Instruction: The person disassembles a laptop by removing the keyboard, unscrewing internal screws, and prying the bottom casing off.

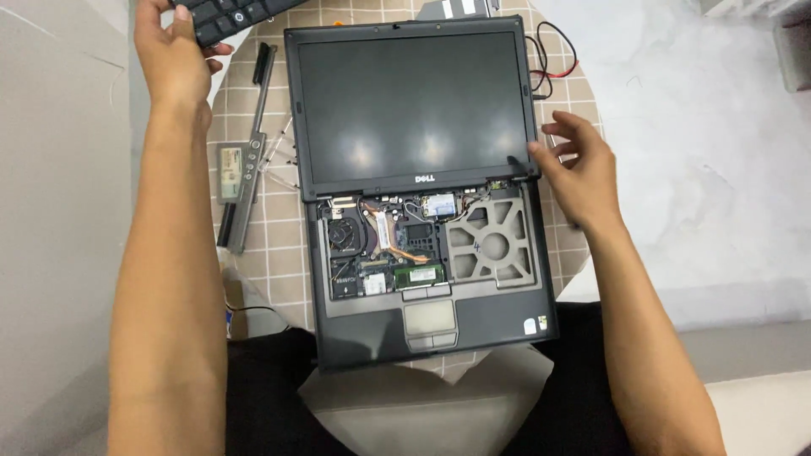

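Laptop, dark grey, lid opened flat, keyboard removed; lies on the table directly before the person, long axis running away from the body, screen at the far end.

Right hand: fingers spread and loose, grasping nothing; fingertips touch the lower right corner of the screen bezel, just beside the right hinge. Nearer of the two hands to the laptop.

Left hand: clenched on one end of the keyboard, black, held up at the far left corner of the view, well apart from the base. Laptop lies to the right of this hand and nearer the body.

Base: bared interior with copper heat pipe, fan at left, green memory stick at centre, grey spoked bracket at right. Touchpad and palm rest in place at the near edge.

Left of laptop: long grey trim strip lying roughly parallel to the laptop's left side, near a small grey card.

Far right, behind the screen: red and black wires, looped.

Table: round, covered with a beige grid-pattern mat; pale floor beyond on the right.
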